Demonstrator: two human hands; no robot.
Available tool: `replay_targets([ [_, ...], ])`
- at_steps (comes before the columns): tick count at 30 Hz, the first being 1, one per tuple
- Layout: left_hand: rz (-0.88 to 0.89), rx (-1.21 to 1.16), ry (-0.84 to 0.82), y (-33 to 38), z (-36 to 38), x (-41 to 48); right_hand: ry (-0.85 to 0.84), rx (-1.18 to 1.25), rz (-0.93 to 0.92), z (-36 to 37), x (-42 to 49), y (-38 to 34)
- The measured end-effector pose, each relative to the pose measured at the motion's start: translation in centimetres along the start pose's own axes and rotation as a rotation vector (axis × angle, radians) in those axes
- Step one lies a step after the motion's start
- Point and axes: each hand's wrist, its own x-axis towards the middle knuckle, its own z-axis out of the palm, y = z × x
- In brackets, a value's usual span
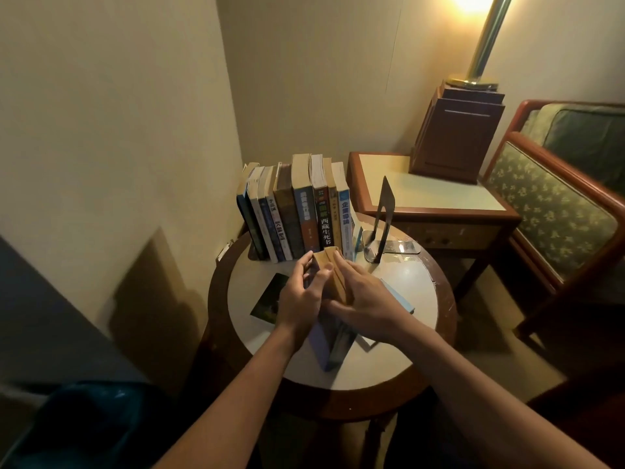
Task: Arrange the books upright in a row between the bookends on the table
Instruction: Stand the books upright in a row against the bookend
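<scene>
Left hand (pixel 299 301) and right hand (pixel 367 301) clasp two books (pixel 329 350) together.

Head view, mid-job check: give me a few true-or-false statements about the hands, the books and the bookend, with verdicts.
1. The left hand and right hand both hold a bundle of books. True.
2. The bookend on the right presses against the row of books. False: it stands apart from the row, with a gap between them.
3. A dark book lies flat on the round table, beside the left hand. True.
4. The row of books lies flat in a stack. False: the books stand upright, spines facing the camera.
5. The lamp stands on the round table. False: it stands on the square side table behind.
</scene>
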Motion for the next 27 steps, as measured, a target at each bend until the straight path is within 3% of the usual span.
replay_targets([
  [4, -0.044, 0.011, -0.034, 0.0, -0.4, 0.9, -0.037, 0.136, 0.019, -0.2, -0.5, 0.2],
  [10, -0.092, -0.02, -0.077, -0.6, -0.5, 2.0, 0.01, 0.576, 0.158, -0.9, 1.5, -0.1],
  [27, -0.082, -0.116, -0.101, -1.1, -0.1, 2.2, 0.207, 0.641, 0.214, 1.4, 3.5, 0.1],
])
